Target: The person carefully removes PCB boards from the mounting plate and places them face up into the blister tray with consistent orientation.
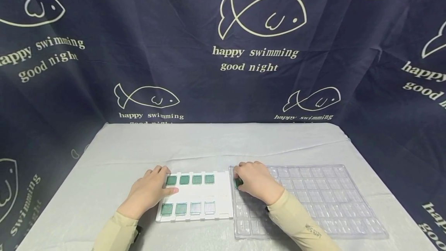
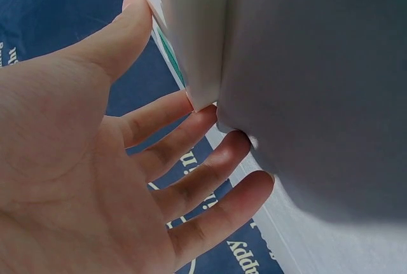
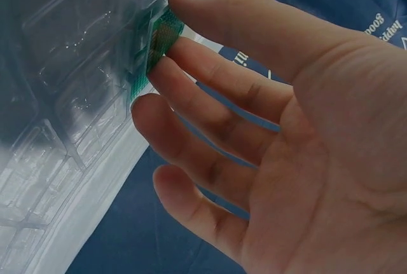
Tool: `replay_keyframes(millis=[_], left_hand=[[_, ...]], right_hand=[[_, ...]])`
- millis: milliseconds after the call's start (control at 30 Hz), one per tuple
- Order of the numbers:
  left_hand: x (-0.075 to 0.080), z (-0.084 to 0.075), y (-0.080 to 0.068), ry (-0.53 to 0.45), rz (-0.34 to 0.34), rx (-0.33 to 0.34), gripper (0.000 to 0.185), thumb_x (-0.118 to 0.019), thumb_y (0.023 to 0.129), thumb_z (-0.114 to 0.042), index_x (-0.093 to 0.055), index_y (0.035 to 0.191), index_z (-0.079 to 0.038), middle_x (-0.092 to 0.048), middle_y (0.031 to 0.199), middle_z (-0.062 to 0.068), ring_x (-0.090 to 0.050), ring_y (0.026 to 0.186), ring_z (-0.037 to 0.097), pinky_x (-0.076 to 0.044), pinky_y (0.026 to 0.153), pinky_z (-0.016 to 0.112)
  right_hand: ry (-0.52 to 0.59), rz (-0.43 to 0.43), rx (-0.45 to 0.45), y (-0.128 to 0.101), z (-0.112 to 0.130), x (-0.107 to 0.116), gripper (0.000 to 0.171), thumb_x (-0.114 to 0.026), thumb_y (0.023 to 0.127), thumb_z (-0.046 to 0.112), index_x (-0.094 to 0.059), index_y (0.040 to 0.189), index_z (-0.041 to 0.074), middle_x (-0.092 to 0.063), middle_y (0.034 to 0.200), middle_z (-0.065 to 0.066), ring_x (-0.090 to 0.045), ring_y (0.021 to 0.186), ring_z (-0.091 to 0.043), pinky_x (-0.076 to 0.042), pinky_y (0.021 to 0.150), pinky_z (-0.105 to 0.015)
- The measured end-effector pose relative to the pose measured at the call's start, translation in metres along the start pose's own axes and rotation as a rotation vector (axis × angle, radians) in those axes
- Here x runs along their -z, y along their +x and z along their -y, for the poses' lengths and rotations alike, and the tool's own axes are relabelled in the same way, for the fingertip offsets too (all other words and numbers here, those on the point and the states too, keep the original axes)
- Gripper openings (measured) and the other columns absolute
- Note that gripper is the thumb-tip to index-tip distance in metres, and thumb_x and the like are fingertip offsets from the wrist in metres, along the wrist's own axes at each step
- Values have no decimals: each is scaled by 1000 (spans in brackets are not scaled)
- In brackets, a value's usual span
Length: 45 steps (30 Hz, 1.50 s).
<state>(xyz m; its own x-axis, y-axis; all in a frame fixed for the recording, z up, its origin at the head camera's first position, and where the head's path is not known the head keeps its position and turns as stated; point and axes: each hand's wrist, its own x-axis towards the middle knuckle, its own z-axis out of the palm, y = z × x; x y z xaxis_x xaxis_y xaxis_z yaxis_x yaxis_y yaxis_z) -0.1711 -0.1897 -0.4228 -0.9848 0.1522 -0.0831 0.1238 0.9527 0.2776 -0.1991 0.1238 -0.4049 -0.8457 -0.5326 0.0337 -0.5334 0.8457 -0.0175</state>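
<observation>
At the left edge of a white tray (image 1: 198, 196), my left hand (image 1: 148, 193) grips the side, thumb over the top and fingertips at the rim. Several small green perforated circuit boards (image 1: 196, 179) lie in two rows on this tray. To its right is a clear plastic tray (image 1: 365, 200) divided into many compartments. My right hand (image 1: 259, 181) pinches a green circuit board (image 3: 164, 35) between thumb and fingers at the clear tray's far left compartments. In the right wrist view the board stands tilted against the clear plastic; the fingers partly cover it.
Both trays lie side by side on a table with a pale cloth (image 1: 209, 138). A dark blue curtain (image 1: 195, 30) with fish drawings and lettering surrounds the table behind and at the sides.
</observation>
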Motion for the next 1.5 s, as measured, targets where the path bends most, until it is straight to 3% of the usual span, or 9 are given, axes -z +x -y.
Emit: replay_keyframes(millis=[1500], left_hand=[[0,0,0,-2,1,6,57,-81,82,-46,-60,120,-10,-63,112,6,-57,91,22,-50,67,39]], right_hand=[[19,18,-13,-1,3,1,31,-93,70,21,-73,93,15,-71,85,2,-68,77,-19,-54,72,-38]])
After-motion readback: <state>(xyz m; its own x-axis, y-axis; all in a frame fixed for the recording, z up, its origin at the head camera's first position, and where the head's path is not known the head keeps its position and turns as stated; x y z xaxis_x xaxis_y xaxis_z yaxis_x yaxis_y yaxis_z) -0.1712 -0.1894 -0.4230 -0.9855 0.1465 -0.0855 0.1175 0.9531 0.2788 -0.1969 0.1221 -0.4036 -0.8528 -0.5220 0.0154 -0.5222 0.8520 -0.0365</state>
